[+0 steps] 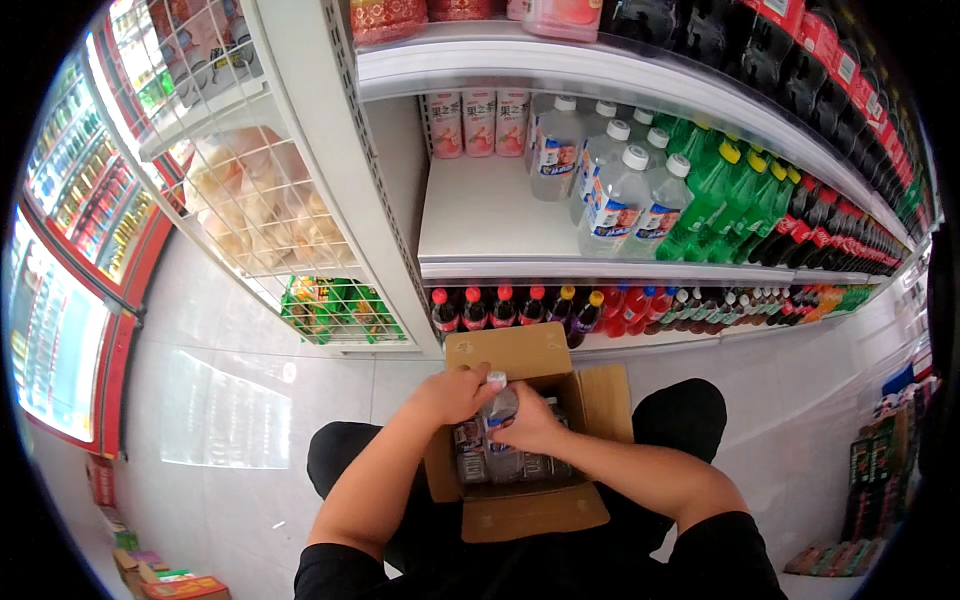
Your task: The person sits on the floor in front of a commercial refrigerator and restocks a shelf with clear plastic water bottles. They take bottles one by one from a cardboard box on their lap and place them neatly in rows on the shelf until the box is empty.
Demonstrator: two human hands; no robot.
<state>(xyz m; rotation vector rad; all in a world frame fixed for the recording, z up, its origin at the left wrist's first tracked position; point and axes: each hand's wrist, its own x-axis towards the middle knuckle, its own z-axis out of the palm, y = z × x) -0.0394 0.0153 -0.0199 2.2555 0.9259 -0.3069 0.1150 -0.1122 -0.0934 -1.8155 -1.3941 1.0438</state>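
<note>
Head view: both hands grip one clear bottle (pixel 499 408), upright over the open box (pixel 536 512) at centre. Left hand (pixel 455 393) fingers curl round its cap; right hand (pixel 530 425) fingers wrap its body. Shelf (pixel 480 225) at 12 o'clock.

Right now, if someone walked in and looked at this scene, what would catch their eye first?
Probably the open cardboard box at bottom centre, between the person's knees, where the left hand and right hand both grip a clear plastic bottle over more bottles packed inside. Next, the white shelf straight ahead, half bare, with clear bottles and green bottles lined up on its right.
</note>
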